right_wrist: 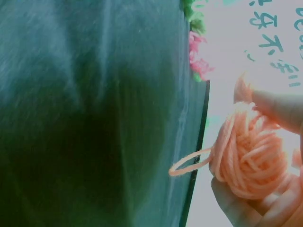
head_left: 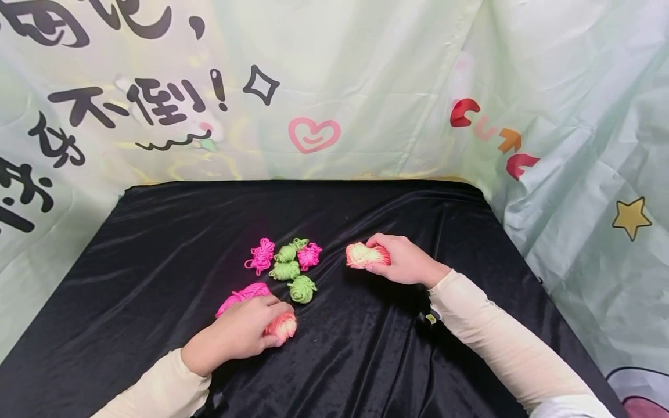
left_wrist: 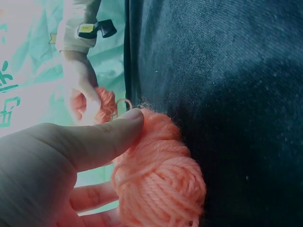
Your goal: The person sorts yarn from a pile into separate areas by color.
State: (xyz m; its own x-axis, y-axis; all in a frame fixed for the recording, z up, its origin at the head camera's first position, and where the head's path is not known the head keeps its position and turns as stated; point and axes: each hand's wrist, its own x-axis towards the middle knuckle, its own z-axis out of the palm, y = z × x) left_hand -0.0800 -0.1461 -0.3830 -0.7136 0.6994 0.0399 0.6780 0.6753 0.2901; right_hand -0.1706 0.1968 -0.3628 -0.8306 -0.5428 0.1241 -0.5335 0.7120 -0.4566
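Tabletop [head_left: 334, 209] is draped in wrinkly black cloth, with pale printed curtains [head_left: 376, 87] behind and beside it. The left hand [head_left: 235, 331] grips a fuzzy coral yarn bundle [head_left: 284, 326] beside a pink skein [head_left: 245, 295]; the right hand's [head_left: 407, 261] fingers clasp a loopy-ended coral-and-cream bundle [head_left: 366, 255]. Lumpy green balls [head_left: 285, 270] and tangled pink clumps [head_left: 262, 255] sit between, well apart from the tabletop's back edge, bare cloth stretching behind.
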